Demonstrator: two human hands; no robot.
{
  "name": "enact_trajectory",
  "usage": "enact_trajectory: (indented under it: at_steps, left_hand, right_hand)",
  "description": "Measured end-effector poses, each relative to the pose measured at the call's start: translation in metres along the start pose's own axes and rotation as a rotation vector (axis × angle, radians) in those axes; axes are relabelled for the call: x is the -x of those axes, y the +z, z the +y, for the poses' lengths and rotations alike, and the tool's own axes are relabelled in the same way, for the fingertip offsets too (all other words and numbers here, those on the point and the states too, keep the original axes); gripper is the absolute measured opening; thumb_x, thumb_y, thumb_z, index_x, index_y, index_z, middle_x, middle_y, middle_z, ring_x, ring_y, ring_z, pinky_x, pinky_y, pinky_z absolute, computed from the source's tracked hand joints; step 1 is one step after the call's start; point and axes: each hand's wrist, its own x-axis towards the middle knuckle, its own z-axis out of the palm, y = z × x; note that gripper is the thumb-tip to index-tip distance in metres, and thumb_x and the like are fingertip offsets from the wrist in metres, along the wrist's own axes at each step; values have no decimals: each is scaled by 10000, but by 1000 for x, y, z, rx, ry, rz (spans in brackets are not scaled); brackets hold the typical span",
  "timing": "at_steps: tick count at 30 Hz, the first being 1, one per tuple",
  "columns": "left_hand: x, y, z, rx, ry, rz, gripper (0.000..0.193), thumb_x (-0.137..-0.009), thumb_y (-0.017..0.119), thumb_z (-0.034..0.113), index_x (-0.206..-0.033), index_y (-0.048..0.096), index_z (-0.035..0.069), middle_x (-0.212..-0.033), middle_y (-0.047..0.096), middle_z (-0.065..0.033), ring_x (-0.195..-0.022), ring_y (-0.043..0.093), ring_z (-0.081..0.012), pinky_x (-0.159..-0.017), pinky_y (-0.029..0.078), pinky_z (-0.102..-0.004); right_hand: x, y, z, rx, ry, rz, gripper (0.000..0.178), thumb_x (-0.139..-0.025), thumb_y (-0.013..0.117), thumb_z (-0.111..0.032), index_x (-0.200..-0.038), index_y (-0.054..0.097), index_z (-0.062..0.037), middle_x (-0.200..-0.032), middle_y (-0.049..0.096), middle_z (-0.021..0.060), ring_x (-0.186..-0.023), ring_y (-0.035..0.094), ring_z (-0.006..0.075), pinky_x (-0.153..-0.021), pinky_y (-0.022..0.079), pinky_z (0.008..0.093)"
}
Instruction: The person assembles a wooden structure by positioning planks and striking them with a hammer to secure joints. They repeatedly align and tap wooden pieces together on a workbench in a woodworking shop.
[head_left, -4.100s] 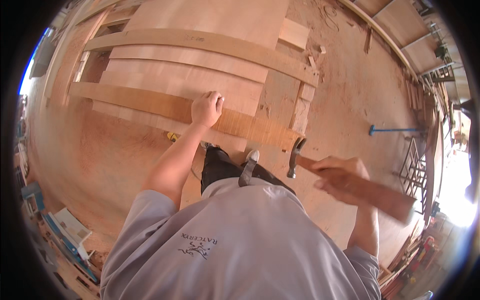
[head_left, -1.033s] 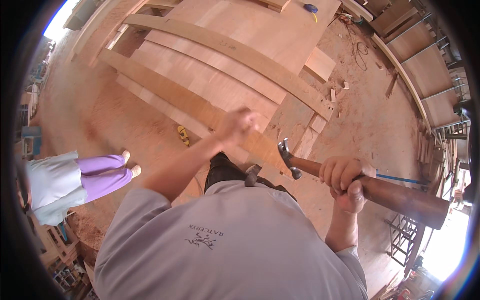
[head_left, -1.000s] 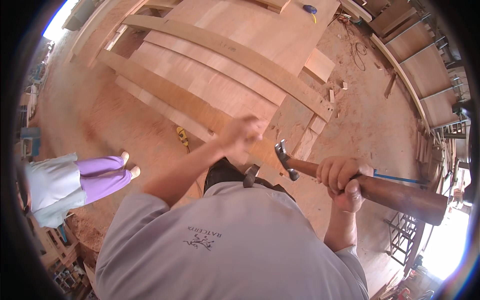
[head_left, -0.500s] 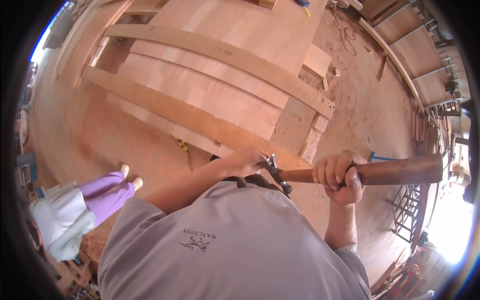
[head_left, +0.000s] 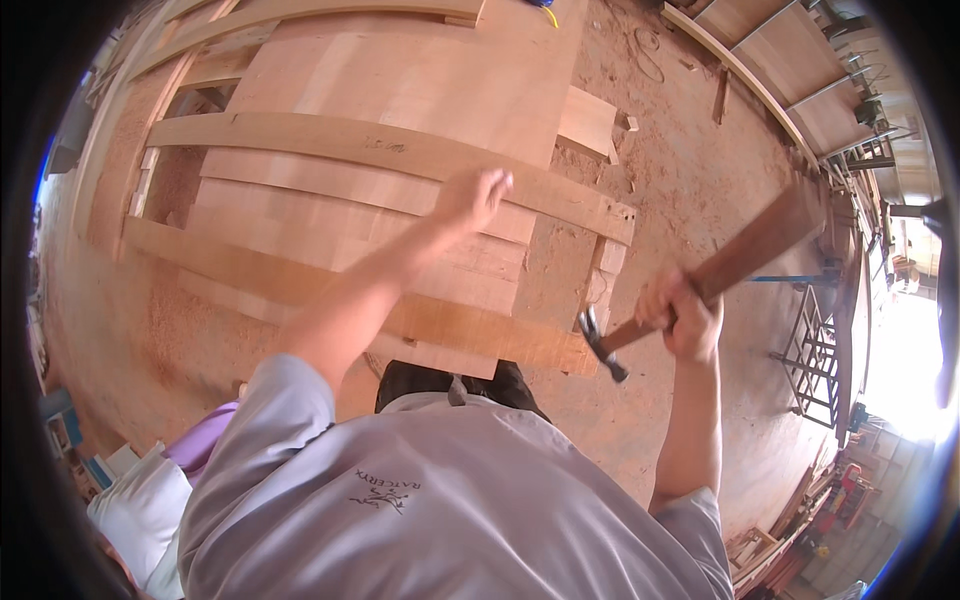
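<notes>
My right hand [head_left: 682, 312] grips a claw hammer [head_left: 765, 243] around its wooden handle, clear of the boards. The dark metal hammer head [head_left: 603, 348] points down to the left, and the thick handle end rises to the right. Reaching forward, my left hand [head_left: 472, 203] is over a long plank [head_left: 330, 137] with faint markings. Its fingers are pressed together; whatever they hold is too small and blurred to name. Beneath that plank lie wide plywood sheets [head_left: 400, 75]. A second long plank [head_left: 460, 322] runs nearer my body.
Wood offcuts [head_left: 588, 120] lie on the dusty floor [head_left: 690, 150] to the right. A dark metal rack [head_left: 812, 355] stands farther right. At lower left is another person [head_left: 150, 500] in pale clothing and purple trousers. A blue-and-yellow object [head_left: 545, 8] sits at the top.
My left hand has left the hammer head and swung forward over the marked plank. The hammer, still in my right hand, has tilted, handle end up. The view has shifted toward the boards.
</notes>
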Motion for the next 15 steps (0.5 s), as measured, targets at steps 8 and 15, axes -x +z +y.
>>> enact_trajectory:
  at_steps: [8, 15]
  left_hand:
    - [-72, 54, -36, -437, 5, 268, 258, -1010, 545, 277, -888, 678, 93, -834, 721, -108, -765, 694, -328, -667, 555, -461]
    - [-72, 61, -29, -498, 5, 243, 229, -978, 555, 246, -832, 650, 97, -819, 713, -83, -734, 685, -317, -656, 551, -451]
  right_hand:
    - [-159, -32, 10, 71, 133, 107, 446, -926, 745, -311, -645, 450, -131, -516, 433, -20, -421, 393, 103, -458, 353, 303]
    - [-231, -32, 40, 98, 189, 188, 465, -907, 768, -361, -681, 430, -136, -531, 415, -17, -422, 401, 110, -450, 367, 306]
